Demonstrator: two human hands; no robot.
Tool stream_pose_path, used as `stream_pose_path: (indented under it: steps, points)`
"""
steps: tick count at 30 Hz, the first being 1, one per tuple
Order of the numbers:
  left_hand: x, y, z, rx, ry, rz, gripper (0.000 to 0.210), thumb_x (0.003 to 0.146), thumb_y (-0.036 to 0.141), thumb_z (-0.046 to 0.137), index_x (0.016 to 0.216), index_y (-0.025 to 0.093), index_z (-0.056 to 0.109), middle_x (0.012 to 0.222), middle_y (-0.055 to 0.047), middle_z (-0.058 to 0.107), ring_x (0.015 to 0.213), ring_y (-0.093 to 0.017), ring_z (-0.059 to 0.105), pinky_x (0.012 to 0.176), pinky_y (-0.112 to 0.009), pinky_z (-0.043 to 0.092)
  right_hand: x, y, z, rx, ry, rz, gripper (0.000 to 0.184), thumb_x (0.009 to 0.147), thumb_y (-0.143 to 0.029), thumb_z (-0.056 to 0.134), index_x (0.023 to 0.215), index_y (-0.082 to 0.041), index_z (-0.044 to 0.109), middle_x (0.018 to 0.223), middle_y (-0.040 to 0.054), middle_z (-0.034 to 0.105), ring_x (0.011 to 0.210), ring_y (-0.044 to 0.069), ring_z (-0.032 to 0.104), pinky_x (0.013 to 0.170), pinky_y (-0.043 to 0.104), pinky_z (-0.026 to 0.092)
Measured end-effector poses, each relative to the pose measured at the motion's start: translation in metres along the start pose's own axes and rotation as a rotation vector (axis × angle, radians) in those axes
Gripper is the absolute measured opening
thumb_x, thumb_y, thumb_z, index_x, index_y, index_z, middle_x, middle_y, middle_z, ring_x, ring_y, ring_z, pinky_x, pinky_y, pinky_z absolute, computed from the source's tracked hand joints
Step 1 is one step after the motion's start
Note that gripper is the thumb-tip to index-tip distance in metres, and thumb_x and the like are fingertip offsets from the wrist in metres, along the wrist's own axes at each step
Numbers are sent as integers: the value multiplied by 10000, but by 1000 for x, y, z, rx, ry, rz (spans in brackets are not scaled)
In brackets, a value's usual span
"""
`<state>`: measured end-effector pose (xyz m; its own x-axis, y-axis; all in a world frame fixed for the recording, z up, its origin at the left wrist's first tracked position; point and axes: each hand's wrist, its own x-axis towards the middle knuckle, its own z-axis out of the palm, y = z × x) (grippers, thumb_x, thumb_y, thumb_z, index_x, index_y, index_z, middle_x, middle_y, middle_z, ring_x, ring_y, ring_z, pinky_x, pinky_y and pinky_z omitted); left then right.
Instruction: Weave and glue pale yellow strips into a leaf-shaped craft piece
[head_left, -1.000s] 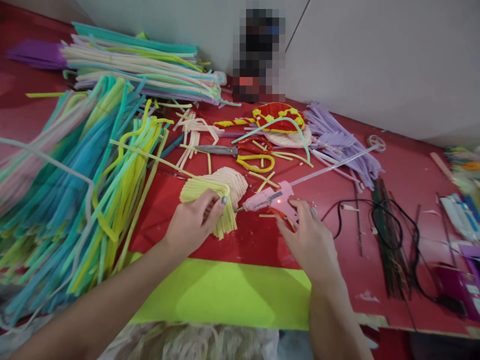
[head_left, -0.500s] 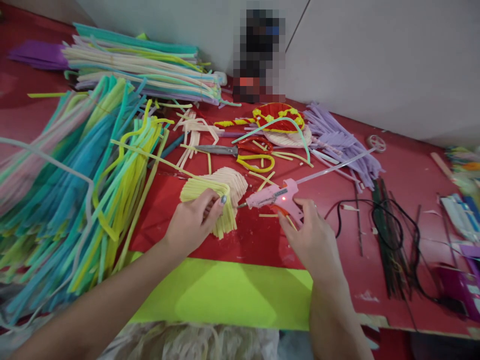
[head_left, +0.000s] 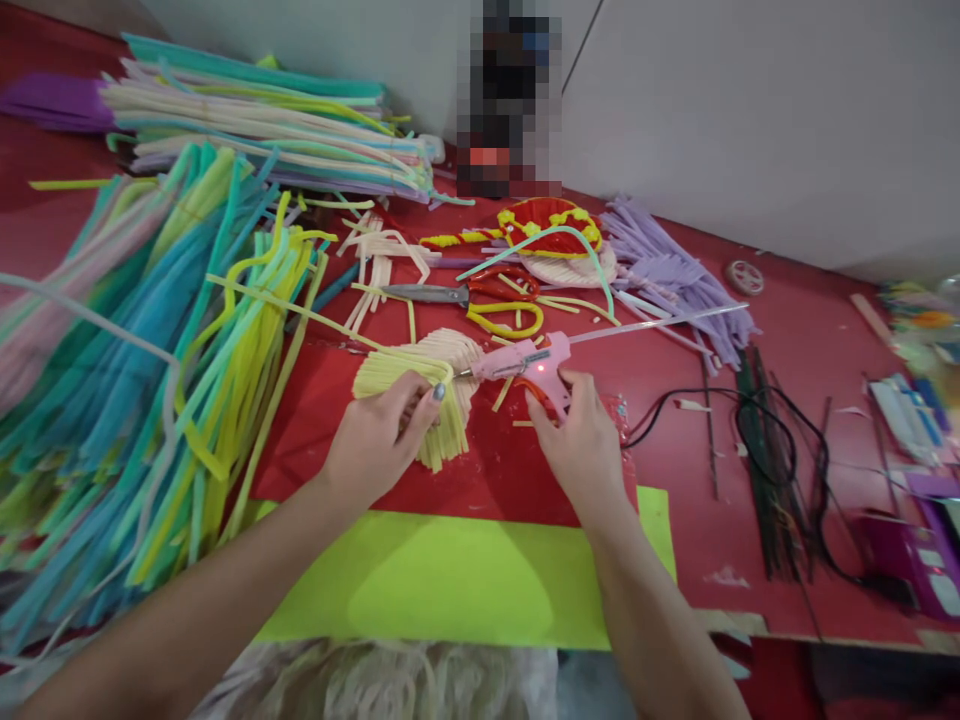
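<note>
My left hand [head_left: 375, 435] is closed, thumb and fingers pinching a pale yellow piece [head_left: 450, 440] made of pipe cleaners bent side by side in a V. It overlaps a cream pipe-cleaner piece [head_left: 466, 352] of similar shape. One long yellow strand [head_left: 300, 313] runs from it toward the upper left. My right hand [head_left: 581, 440] grips the handle of a pink hot glue gun [head_left: 514, 362], whose red light glows. The metal nozzle points left and is at the fold of the yellow piece. A clear glue stick [head_left: 660, 322] juts out of its back.
Scissors [head_left: 431, 293] lie beyond the work, near a red and yellow pipe-cleaner item [head_left: 551, 228]. Bundles of colored pipe cleaners [head_left: 217, 300] crowd the left; purple ones [head_left: 667, 275] lie back right. A black cord [head_left: 787, 440] loops across the right. A lime sheet [head_left: 465, 580] lines the front.
My right hand has moved the glue gun left and slightly up, bringing its nozzle to the yellow piece's fold. My left hand keeps its pinch. The whole view has shifted slightly.
</note>
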<state>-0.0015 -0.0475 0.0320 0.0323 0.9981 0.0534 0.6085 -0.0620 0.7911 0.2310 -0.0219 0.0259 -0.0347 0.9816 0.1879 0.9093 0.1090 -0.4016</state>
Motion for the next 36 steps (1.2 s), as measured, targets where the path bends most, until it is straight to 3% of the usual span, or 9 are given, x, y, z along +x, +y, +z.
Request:
stream_pose_path:
  steps: [6, 36]
  points:
    - [0, 0, 0, 15, 1, 15, 283, 969, 429, 412, 840, 218, 550, 582, 34, 636, 582, -133, 672, 547, -212, 496, 4, -1, 5, 3, -17, 34, 410, 924, -517, 462, 1144, -175, 508, 1120, 185, 663, 1000, 324, 664, 752, 435, 540]
    - [0, 1, -1, 7, 1, 4, 258, 963, 395, 425, 830, 214, 554, 672, 15, 707, 583, -119, 665, 545, -206, 495, 3, -2, 2, -21, -59, 56, 406, 917, -513, 460, 1158, -188, 505, 1142, 180, 657, 1014, 330, 654, 747, 432, 533]
